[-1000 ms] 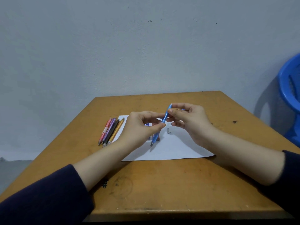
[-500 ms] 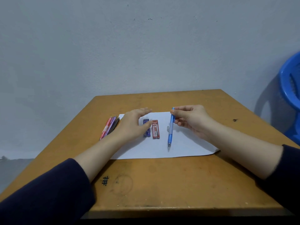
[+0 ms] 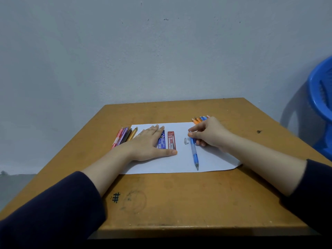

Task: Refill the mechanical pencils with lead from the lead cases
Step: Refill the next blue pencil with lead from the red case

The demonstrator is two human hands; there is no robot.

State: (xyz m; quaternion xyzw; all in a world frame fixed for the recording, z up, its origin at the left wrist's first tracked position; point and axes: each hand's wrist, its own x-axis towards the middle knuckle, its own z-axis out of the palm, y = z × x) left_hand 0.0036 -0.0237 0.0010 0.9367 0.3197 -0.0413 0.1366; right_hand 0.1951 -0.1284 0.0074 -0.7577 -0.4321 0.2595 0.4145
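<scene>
A blue mechanical pencil (image 3: 195,154) lies on the white paper (image 3: 179,163), tip towards me. My right hand (image 3: 211,133) pinches its far end with thumb and curled fingers. A small grey cap (image 3: 186,141) lies just left of the pencil. My left hand (image 3: 149,143) rests flat on the paper with straight fingers, which partly cover the blue lead case (image 3: 162,141). The red lead case (image 3: 171,140) lies beside it, with my thumb stretched below it. Several coloured pencils (image 3: 125,136) lie at the paper's left edge.
More orange and blue pencils (image 3: 199,119) lie behind my right hand. The wooden table (image 3: 179,198) stands against a grey wall and bears pen marks near its front. A blue plastic chair (image 3: 320,97) is at the far right.
My left hand let go of the blue pencil and came down flat by the lead cases. My right hand lowered the pencil onto the paper.
</scene>
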